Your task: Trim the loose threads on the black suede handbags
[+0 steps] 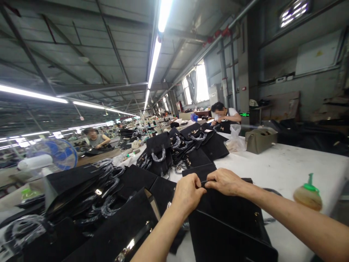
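A black bag [226,218] lies on the white table in front of me. My left hand [188,192] pinches its upper edge, thumb against the fingers. Close beside it, my right hand [224,182] is closed on the same edge, the two thumbs nearly touching. Gold-coloured metal pieces show near the bag's right side. To the left lies another black bag [117,229] with shiny metal fittings, partly behind my left forearm.
More black bags [159,142] with plastic-wrapped handles are piled ahead and left. On the white table [289,163] stand an olive bag [260,140] and a green-topped bottle [308,196]. A blue fan [62,154] is left. Two people sit farther off.
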Motion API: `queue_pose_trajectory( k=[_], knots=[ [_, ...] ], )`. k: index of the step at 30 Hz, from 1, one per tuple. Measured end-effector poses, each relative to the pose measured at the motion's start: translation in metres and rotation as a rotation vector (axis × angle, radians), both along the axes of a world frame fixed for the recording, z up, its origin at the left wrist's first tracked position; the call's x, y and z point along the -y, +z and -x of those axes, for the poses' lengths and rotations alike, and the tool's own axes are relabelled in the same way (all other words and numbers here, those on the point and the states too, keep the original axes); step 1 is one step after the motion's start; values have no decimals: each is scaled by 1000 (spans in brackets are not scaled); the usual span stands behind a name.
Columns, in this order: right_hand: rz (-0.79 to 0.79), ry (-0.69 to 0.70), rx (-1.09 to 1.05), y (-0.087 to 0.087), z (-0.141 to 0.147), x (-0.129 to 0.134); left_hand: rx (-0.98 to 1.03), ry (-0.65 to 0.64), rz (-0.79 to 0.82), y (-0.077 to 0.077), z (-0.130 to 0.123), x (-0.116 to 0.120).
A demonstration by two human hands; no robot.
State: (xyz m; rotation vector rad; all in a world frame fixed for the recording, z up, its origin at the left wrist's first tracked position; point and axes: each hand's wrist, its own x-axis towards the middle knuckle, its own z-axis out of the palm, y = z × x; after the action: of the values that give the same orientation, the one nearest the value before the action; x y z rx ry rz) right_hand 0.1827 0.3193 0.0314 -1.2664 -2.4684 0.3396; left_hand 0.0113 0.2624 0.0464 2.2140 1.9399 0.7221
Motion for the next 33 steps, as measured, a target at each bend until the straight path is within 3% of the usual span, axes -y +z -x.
queue_pose_trajectory(
  k=[3, 7, 10, 13, 16, 19, 25, 31, 33],
  knots=[
    [-37, -35, -4, 0, -4, 4, 101, 45, 62, 6, -2, 14],
    [-48, -102, 35, 15, -24, 15, 168, -54, 340, 13, 1, 24],
    [18, -121, 103, 26, -36, 22, 195, -129, 427, 12, 9, 7],
    [101, -134, 147, 24, -40, 24, 288, -153, 466, 3, 17, -19],
    [169, -148, 134, 15, -39, 24, 374, -112, 457, -10, 22, -34],
    [173, -148, 123, 10, -38, 25, 395, -78, 413, -19, 24, -35],
    [168, -144, 91, 13, -35, 19, 419, -11, 374, -23, 26, -28],
    [159, 86, -65, 10, -17, 1, 450, 30, 374, -19, 24, -28],
    [159, 102, -54, 11, -10, -3, 453, 22, 368, -19, 25, -28]
  ],
)
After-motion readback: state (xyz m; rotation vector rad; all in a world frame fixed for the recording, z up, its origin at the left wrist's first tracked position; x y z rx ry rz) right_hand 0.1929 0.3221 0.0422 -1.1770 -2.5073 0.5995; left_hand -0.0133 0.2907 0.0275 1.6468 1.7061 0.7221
